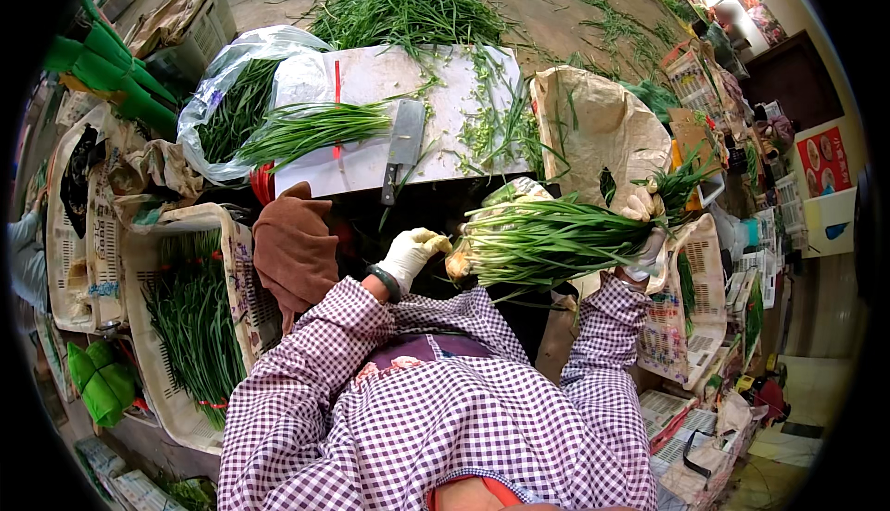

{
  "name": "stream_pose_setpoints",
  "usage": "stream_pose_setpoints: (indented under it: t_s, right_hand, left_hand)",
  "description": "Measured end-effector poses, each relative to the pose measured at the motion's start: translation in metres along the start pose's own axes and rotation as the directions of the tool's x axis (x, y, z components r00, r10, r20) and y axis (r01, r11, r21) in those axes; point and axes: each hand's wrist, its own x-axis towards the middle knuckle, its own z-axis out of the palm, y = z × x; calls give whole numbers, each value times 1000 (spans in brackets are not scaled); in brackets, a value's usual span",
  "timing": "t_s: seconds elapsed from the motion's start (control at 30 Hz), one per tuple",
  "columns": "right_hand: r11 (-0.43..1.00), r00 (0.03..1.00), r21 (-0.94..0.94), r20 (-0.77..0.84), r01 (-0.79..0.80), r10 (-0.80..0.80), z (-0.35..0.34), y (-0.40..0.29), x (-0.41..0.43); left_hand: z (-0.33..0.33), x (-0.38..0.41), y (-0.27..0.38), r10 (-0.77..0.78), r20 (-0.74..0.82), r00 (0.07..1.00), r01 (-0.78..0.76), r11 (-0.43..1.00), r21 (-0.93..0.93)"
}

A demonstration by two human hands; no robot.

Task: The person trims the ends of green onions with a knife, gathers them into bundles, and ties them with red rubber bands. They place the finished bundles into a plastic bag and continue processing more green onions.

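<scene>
My left hand (411,254), in a white glove with yellowed fingertips, is held just left of a bunch of green chives (549,241). Its fingers are drawn together and nothing shows between them. My gloved right hand (645,226) grips the leafy end of the bunch, whose pale stem ends point left. On a white board (445,153) beyond lie a cleaver (405,139) with a black handle, a loose sheaf of chives (327,129), a red tie (337,90) and leaf scraps (483,132).
A plastic bag of greens (233,108) stands left of the board, with a heap of chives (410,14) behind. A crate (233,268) at left holds tied bunches; a brown cloth (295,247) hangs beside it. Right are a lined basket (601,104) and another crate (706,302).
</scene>
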Motion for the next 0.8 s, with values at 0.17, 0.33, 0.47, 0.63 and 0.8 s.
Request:
stream_pose_setpoints:
  t_s: [0.17, 0.33, 0.47, 0.63, 0.8]
  right_hand:
    - [992, 967, -122, 252, -10, 41, 14, 6, 2]
    - [964, 866, -257, 465, -67, 184, 16, 3, 8]
    - [908, 690, -321, 593, -271, 415, 2, -6, 20]
    - [895, 690, -413, 601, -165, 404, 35, 27, 28]
    - [908, 664, -381, 635, -175, 394, 42, 47, 38]
  left_hand:
    - [-7, -16, 49, 34, 212, 977, -200, 504, 840]
    - [-8, 7, 31, 137, 107, 985, -151, 979, 140]
    - [4, 21, 23, 232, 149, 961, -246, 965, 91]
    - [28, 17, 21, 332, 166, 929, -344, 938, 44]
    - [43, 19, 29, 210, 255, 944, -213, 977, -18]
